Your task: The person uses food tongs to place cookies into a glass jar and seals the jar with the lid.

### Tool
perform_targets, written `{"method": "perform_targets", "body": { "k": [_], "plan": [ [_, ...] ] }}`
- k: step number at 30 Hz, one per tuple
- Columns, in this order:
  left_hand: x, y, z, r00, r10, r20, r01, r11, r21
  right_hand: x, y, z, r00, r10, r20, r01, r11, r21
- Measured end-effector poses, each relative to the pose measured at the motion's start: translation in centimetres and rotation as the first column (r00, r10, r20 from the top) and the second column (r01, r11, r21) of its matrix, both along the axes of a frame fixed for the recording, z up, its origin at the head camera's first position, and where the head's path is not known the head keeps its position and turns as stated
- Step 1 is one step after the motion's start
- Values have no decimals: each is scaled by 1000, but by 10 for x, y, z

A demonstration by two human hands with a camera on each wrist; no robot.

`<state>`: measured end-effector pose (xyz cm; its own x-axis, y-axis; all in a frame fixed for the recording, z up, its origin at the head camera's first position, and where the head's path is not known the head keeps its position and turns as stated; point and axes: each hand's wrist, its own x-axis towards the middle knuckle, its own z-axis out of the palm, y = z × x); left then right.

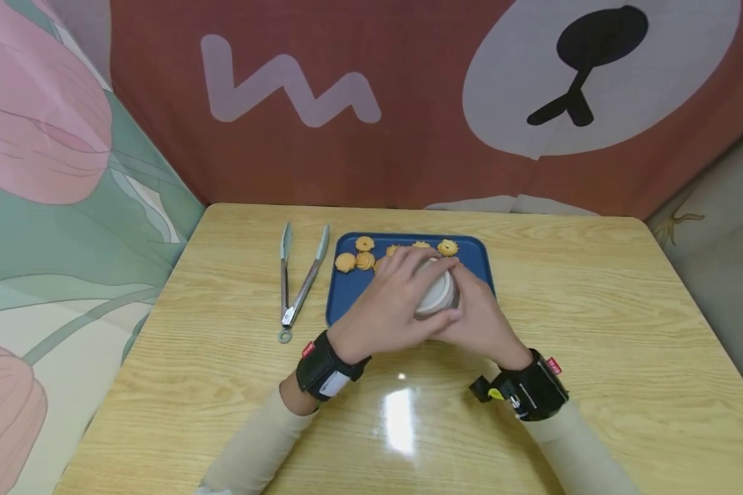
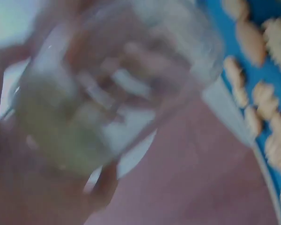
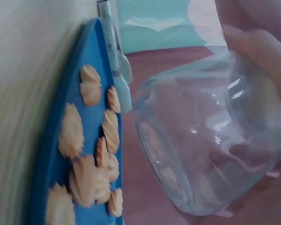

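Both hands hold a clear jar with a white lid [image 1: 438, 295] above the near part of a blue tray [image 1: 347, 299]. My left hand [image 1: 390, 306] curls round the lid end, its thumb along the near side and its fingers over the far side. My right hand [image 1: 486, 323] grips the jar from the right. The right wrist view shows the see-through jar body [image 3: 196, 140] tilted, with nothing inside. In the left wrist view the jar [image 2: 122, 93] is blurred. Several butter cookies [image 3: 84, 180] lie on the tray, some hidden behind the hands in the head view.
Metal tongs [image 1: 289, 313] with pale tips lie spread on the wooden table [image 1: 569, 275], left of the tray. A printed cloth [image 1: 408, 158] hangs behind the table's far edge, with another patterned cloth [image 1: 68, 261] on the left.
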<state>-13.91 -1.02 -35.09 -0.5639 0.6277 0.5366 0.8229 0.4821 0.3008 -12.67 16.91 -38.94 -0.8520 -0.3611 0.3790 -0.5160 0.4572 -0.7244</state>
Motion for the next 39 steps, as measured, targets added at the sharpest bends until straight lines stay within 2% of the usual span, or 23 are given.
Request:
{"method": "perform_targets", "body": {
  "k": [2, 4, 6, 8, 13, 14, 18, 20, 23, 26, 28, 30, 32, 35, 39],
  "plan": [
    [0, -10, 7, 995, -84, 55, 88, 993, -73, 0, 4, 3, 1000, 14, 26, -15, 999, 44],
    [2, -20, 13, 983, -145, 111, 158, 980, -119, -1, 7, 6, 997, 52, 59, -57, 996, 74],
    [4, -28, 19, 972, -178, 154, 200, 970, -139, 0, 9, 9, 992, 91, 86, -99, 990, 98],
    [5, -33, 24, 968, -183, 169, 209, 967, -148, 3, 7, 17, 985, 126, 114, -139, 985, 106],
    [4, -33, 27, 975, -143, 170, 169, 974, -152, 5, 6, 22, 980, 151, 132, -168, 977, 133],
    [4, -33, 27, 975, -132, 178, 160, 975, -153, 3, 8, 17, 980, 150, 128, -167, 976, 141],
    [4, -30, 23, 980, -80, 182, 104, 987, -121, 2, 7, 13, 984, 143, 104, -158, 975, 154],
    [4, -27, 20, 983, -41, 176, 58, 994, -91, 2, 6, 12, 987, 127, 94, -141, 978, 157],
    [4, -23, 15, 987, 49, 151, -42, 998, -51, 2, 4, 12, 993, 91, 76, -103, 982, 159],
    [3, -18, 9, 979, 148, 143, -146, 989, -23, 2, 2, 12, 999, 51, 14, -53, 976, 210],
    [3, -15, 6, 970, 184, 160, -185, 983, -8, 1, 2, 12, 999, 33, -43, -21, 967, 253],
    [2, -14, 4, 961, 194, 196, -198, 980, 0, 0, 3, 12, 995, 19, -95, 10, 956, 292],
    [1, -14, 4, 954, 179, 241, -185, 983, 3, -2, 5, 10, 993, 21, -120, 16, 954, 299],
    [1, -17, 7, 942, 146, 302, -158, 987, 14, -4, 8, 9, 992, 28, -125, 8, 959, 282],
    [-1, -21, 12, 934, 100, 342, -123, 991, 47, -5, 13, 8, 993, 30, -112, -1, 966, 257]
  ]
}}
